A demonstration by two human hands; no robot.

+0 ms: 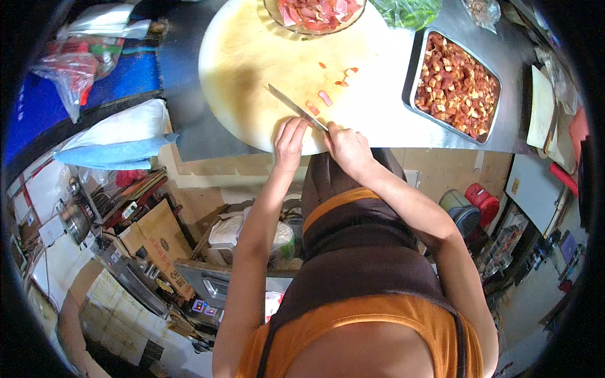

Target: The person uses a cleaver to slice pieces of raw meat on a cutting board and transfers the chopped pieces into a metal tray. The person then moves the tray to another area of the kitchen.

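My right hand [350, 147] grips the handle of a kitchen knife [293, 105], whose blade points up and to the left over a round cutting board [236, 61]. My left hand [289, 141] rests at the board's near edge, fingers together and bent, the fingertips close to the blade. Whether anything is under those fingertips is hidden. Just beyond the blade lie a pink slice [325, 98] and a reddish slice [312, 108]. Several small red-orange scraps [342, 83] are scattered farther up the board.
A glass bowl [302, 30] of sliced pink meat [321, 13] stands at the board's far side. Right of the board, a metal tray [410, 90] holds diced meat [456, 87]. Greens in a plastic bag [406, 12] lie behind. A blue cloth [113, 153] hangs at left.
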